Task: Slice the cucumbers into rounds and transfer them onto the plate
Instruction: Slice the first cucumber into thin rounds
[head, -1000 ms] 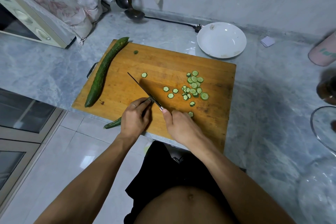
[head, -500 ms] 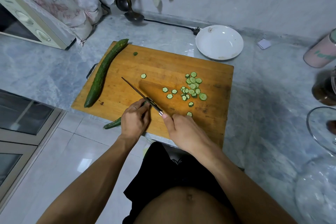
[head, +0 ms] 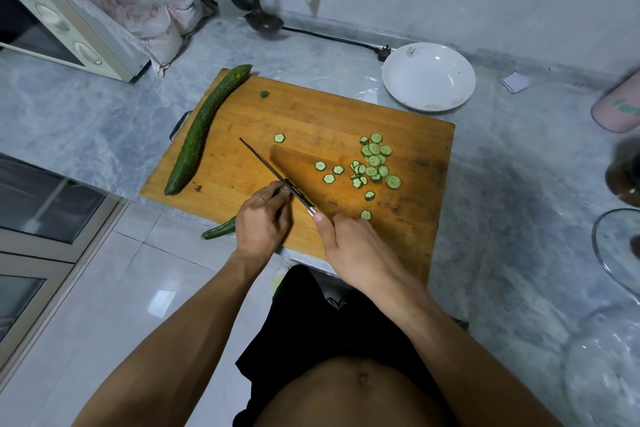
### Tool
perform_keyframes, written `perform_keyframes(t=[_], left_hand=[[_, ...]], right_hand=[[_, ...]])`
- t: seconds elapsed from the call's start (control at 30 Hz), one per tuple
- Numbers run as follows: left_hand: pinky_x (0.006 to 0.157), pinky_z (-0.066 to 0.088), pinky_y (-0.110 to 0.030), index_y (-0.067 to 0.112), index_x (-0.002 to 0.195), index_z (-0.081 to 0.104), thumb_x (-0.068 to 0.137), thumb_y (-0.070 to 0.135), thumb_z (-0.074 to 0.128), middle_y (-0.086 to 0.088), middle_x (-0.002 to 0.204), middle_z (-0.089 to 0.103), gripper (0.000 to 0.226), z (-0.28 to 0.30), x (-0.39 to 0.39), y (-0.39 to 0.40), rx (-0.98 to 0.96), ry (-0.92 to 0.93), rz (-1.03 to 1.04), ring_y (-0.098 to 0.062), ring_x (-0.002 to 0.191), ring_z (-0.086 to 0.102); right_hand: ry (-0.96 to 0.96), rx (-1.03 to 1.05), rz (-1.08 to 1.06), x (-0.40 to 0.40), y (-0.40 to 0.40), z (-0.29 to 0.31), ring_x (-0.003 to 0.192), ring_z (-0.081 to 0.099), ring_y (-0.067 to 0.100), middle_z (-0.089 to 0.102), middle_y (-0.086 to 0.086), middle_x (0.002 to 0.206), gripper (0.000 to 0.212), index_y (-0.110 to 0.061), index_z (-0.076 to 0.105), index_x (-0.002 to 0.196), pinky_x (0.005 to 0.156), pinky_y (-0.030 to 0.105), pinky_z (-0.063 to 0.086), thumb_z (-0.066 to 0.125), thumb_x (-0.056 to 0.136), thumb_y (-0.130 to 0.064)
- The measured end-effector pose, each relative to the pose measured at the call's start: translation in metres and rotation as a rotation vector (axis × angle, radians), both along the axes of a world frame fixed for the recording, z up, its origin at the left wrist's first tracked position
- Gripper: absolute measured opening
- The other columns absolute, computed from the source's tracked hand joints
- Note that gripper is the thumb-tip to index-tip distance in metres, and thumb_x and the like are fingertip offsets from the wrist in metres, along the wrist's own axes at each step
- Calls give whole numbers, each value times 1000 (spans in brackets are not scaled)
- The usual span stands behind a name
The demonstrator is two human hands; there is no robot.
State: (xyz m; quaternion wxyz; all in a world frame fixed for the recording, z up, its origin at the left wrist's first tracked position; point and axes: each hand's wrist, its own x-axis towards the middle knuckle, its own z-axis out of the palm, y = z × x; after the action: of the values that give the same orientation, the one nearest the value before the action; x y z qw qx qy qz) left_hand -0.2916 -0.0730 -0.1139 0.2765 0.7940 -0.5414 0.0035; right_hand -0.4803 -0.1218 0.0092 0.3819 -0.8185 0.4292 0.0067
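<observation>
Wooden board, scattered cucumber rounds

Left hand grips cucumber; right hand holds knife on board.

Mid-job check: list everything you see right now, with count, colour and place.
cutting board: one, wooden, on the counter
whole cucumber: one, green, board's left edge
cucumber being cut: one, green, under the left hand, end past the board's near edge
rounds: about twenty, green, board's right half
knife: one, dark blade
plate: one, white, no rounds on it, behind the board
microwave: one, cream, far left
ladle: dark, by the wall
left hand: holds the cucumber
right hand: grips the knife
</observation>
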Motion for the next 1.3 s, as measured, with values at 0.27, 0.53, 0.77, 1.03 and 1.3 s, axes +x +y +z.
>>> perform_keyframes(t=[0.27,0.53,0.77,1.03,1.3], left_hand=[[70,54,-32,12,109,73,90,21,54,-5,120,68,28,-2,2,1,-9,-47,0,-27,98,66],[68,53,-31,11,101,75,90,22,53,-6,117,69,27,-3,0,-2,-23,-57,3,-26,97,66],[68,54,-32,12,104,75,90,22,54,-7,118,69,27,-8,2,0,-8,-48,1,-27,98,66],[72,56,-33,14,105,75,89,26,53,-5,118,70,30,-2,1,-1,7,18,25,-25,99,67],[69,55,-33,12,102,76,90,28,48,-4,114,70,35,-1,1,-1,16,19,17,-26,98,66]], right_hand=[[10,9,14,-1,-2,2,61,51,19,50,2,68,51,-15,48,79,51,33,31,23,104,-51],[39,85,9,3,-6,8,66,50,21,49,4,75,52,-15,47,79,53,34,35,21,104,-52],[24,122,-42,25,-13,-4,96,60,41,64,22,105,57,-7,59,95,71,38,45,23,105,-50],[-26,89,-35,14,-13,-6,79,60,37,59,13,79,52,-12,50,79,63,39,47,25,104,-51],[5,45,13,-3,-4,5,73,55,29,47,3,71,51,-13,50,82,58,34,39,23,104,-50]])
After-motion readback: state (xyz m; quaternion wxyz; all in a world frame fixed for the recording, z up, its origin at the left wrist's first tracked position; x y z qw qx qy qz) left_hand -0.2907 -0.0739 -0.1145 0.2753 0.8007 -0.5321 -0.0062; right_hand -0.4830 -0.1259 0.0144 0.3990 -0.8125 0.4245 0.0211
